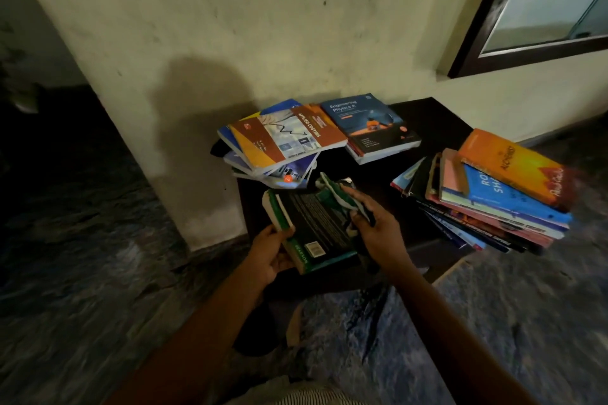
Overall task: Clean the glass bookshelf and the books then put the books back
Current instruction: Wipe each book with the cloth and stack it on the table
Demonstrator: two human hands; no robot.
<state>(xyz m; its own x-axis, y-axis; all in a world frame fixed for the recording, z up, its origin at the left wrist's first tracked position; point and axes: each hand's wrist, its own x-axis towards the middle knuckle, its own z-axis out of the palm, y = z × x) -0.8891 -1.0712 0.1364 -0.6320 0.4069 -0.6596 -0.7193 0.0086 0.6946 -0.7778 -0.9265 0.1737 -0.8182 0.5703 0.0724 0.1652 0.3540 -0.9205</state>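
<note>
Since your left hand [267, 256] has its grip clamped on the book [318, 227] by its near corner above the worktop [437, 122], the cover faces up for wiping. Right hand [381, 231] grip: clamped on the cloth [333, 198], resting on that cover.

Left forearm [210, 316] and right forearm [437, 309]: both bare, reaching forward and converging. Left hand [271, 255]: palm turned inward, fingers curled round the near corner of a book [320, 223]. Right hand [376, 228]: back facing up, fingers closed on a bunched cloth [332, 196] that lies against the book's cover.
</note>
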